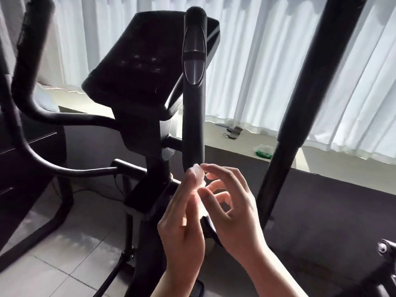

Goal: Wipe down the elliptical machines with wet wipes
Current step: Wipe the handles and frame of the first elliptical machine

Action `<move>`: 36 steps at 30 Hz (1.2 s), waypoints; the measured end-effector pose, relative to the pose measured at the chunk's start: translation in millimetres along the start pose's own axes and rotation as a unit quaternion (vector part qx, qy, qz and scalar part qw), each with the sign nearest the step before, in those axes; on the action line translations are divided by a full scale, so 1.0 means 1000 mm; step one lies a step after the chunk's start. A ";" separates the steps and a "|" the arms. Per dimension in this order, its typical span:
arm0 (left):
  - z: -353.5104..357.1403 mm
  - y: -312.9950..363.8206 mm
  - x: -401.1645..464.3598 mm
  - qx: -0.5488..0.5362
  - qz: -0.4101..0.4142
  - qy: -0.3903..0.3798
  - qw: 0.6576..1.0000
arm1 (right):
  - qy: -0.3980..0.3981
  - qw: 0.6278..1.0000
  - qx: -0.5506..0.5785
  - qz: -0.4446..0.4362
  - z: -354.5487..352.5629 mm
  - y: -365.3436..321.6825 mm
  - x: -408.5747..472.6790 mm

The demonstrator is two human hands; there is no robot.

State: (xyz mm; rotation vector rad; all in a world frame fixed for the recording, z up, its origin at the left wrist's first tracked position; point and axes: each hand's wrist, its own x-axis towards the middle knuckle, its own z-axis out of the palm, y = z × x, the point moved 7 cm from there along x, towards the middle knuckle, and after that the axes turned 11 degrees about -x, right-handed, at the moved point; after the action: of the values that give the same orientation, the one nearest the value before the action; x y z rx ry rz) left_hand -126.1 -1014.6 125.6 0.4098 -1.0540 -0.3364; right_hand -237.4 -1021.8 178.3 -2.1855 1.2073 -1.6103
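A black elliptical machine fills the view, with its dark console (147, 61) at the top centre and an upright handle (194, 103) with a silver sensor plate just right of it. A small white wet wipe (199, 179) is bunched between my two hands, right below the handle's lower end. My left hand (182, 228) holds the wipe from the left with its fingers raised. My right hand (233, 202) pinches the wipe's right side with curled fingers. Most of the wipe is hidden between the fingers.
A thick black moving arm (310, 103) slants up on the right, and curved black handlebars (27, 93) stand on the left. White curtains hang behind a low ledge (235, 151) that carries a green-and-white packet (264, 151) and small dark items. Grey floor tiles lie below.
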 end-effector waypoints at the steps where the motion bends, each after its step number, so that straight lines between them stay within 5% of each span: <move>1: 0.000 0.000 -0.001 -0.088 -0.081 0.026 0.992 | -0.010 1.000 0.002 -0.009 0.002 -0.002 -0.001; 3: 0.003 0.001 -0.007 -0.193 -0.189 0.048 0.962 | -0.014 1.000 0.021 -0.013 0.002 -0.004 -0.001; 6: 0.013 0.016 -0.009 -0.213 -0.212 -0.013 0.954 | 0.001 0.999 0.028 -0.041 0.001 -0.009 0.001; 15: -0.014 0.036 0.066 -0.004 -0.092 0.007 0.996 | 0.222 0.959 -0.043 -0.170 -0.040 -0.065 0.072; 23: 0.013 0.017 0.132 0.049 -0.091 -0.056 0.993 | 0.265 0.931 -0.133 -0.214 -0.006 -0.051 0.079; 32: 0.057 0.009 0.139 0.090 0.046 -0.051 0.994 | 0.293 0.944 0.023 -0.150 -0.043 -0.078 0.184; 36: 0.053 0.007 0.138 0.091 0.057 -0.041 0.993 | 0.227 0.948 -0.067 -0.211 -0.032 -0.106 0.219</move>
State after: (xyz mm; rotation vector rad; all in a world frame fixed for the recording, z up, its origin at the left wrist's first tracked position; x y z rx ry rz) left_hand -109.6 -1080.1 257.8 0.4987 -1.1876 -0.1560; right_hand -192.7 -1092.2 409.1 -2.3544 1.0091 -2.3731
